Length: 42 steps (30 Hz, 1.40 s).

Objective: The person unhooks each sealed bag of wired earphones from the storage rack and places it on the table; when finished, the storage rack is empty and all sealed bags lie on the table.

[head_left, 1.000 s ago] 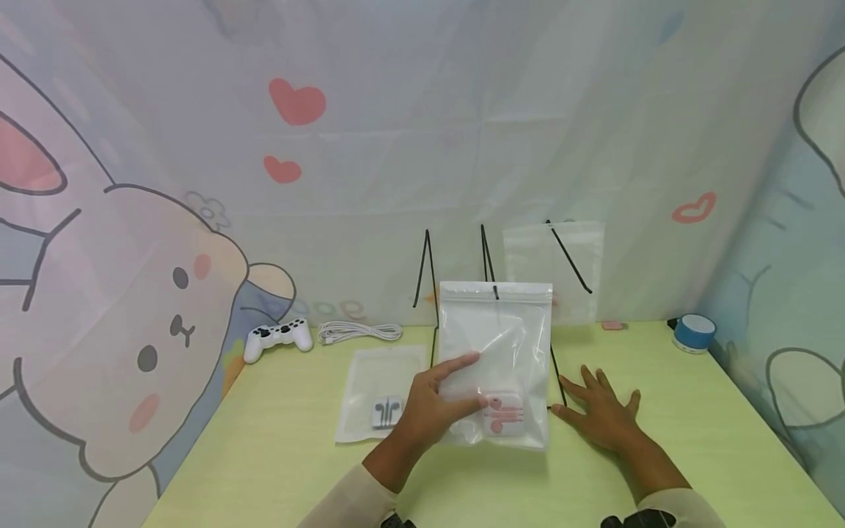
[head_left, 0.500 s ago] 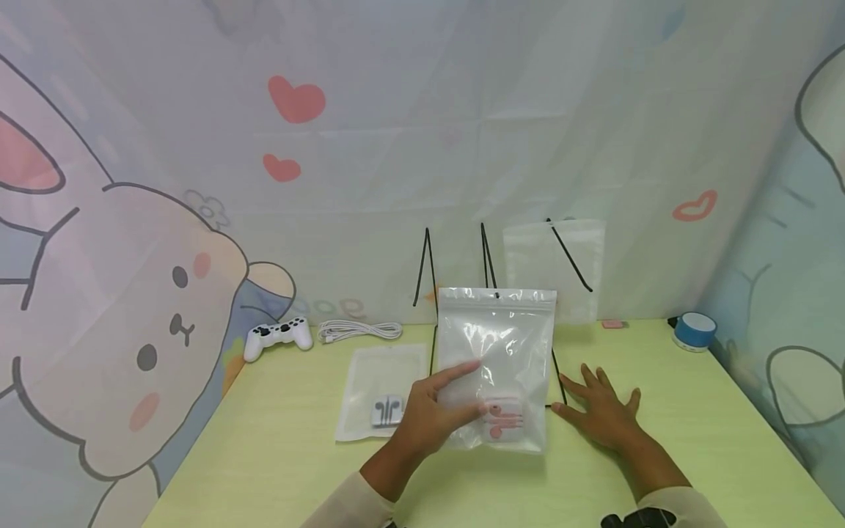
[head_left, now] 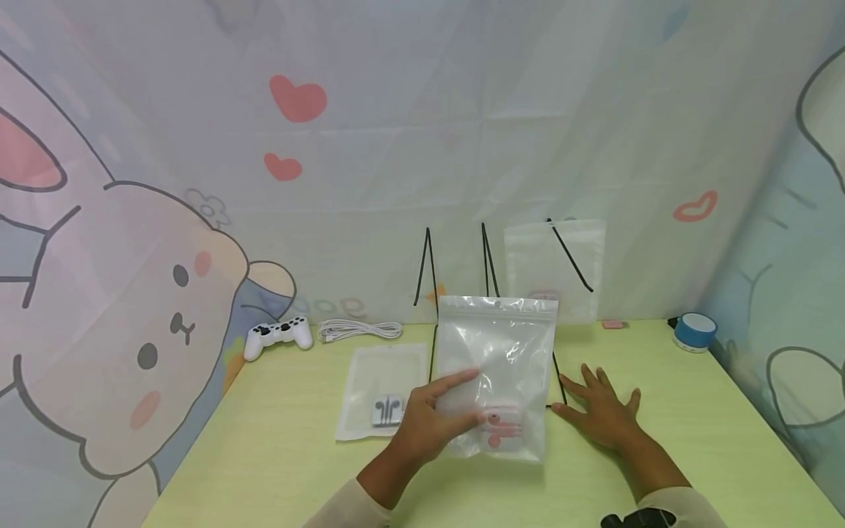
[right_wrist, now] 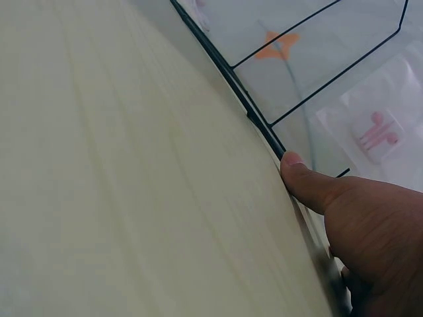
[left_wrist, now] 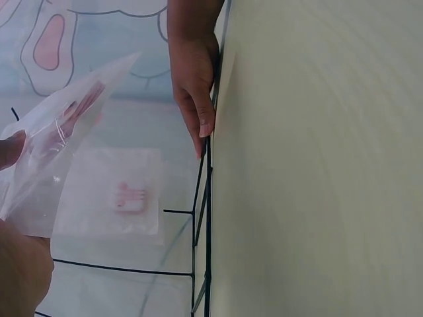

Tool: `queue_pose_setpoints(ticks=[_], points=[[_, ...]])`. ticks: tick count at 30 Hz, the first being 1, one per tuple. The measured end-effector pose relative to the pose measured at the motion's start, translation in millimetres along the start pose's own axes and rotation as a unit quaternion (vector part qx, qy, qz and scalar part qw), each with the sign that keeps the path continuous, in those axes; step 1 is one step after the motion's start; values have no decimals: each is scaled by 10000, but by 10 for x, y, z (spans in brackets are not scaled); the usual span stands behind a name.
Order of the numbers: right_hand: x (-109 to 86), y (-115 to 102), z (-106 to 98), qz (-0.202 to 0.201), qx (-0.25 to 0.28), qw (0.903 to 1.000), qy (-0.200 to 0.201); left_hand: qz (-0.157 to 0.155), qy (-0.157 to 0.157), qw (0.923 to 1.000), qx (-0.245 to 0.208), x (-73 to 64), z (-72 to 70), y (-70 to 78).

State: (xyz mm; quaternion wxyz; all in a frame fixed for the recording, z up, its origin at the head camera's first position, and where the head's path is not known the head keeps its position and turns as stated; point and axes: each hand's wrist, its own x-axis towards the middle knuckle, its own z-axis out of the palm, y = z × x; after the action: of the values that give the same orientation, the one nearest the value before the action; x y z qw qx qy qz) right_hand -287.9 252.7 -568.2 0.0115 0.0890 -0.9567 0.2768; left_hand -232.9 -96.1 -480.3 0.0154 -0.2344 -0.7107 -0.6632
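Observation:
My left hand (head_left: 425,425) pinches a clear-fronted zip bag (head_left: 495,352) by its lower left side, thumb in front. Inside the bag, near the bottom, lies a small case with pink earphones (head_left: 502,427). The bag stands upright in front of a black wire display rack (head_left: 432,352), its top edge just below the middle hook (head_left: 486,257). My right hand (head_left: 601,411) rests on the table with fingers spread, thumb and fingertips on the rack's base bar (right_wrist: 228,79). Another zip bag (head_left: 554,257) hangs on the right hook, with a pink earphone case (left_wrist: 131,197) in it.
Left of the rack a zip bag (head_left: 370,374) with grey earphones (head_left: 386,411) lies flat. Along the back edge are a white game controller (head_left: 279,336), a coiled white cable (head_left: 359,331), a pink USB stick (head_left: 614,324) and a blue-and-white round device (head_left: 694,332).
The bag in my left hand has come off the middle hook, moving down and toward me, its top tilting slightly. My right hand stays on the rack's base.

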Motion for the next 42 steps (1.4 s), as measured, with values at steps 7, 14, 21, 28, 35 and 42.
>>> queue_pose_setpoints(ticks=[7, 14, 21, 28, 35, 42], points=[[-2, 2, -11, -41, 40, 10000, 59, -152, 10, 9998, 149, -18, -36, -36], [11, 27, 16, -10, 14, 10000, 27, -513, 137, 9985, 123, -4, -147, -164], [-1, 14, 20, -23, 24, 10000, 10, -801, 306, 9961, 206, -9, -314, -261], [-20, -9, -11, -30, 63, 10000, 4, -1178, 373, 9923, -134, -13, -489, -302], [-31, -35, -21, -65, 178, 9998, -29, -1459, 500, 9874, -360, -57, -753, -354], [-14, -14, -10, -66, 88, 9999, 26, -1716, 569, 9827, -392, -83, -1048, -391]])
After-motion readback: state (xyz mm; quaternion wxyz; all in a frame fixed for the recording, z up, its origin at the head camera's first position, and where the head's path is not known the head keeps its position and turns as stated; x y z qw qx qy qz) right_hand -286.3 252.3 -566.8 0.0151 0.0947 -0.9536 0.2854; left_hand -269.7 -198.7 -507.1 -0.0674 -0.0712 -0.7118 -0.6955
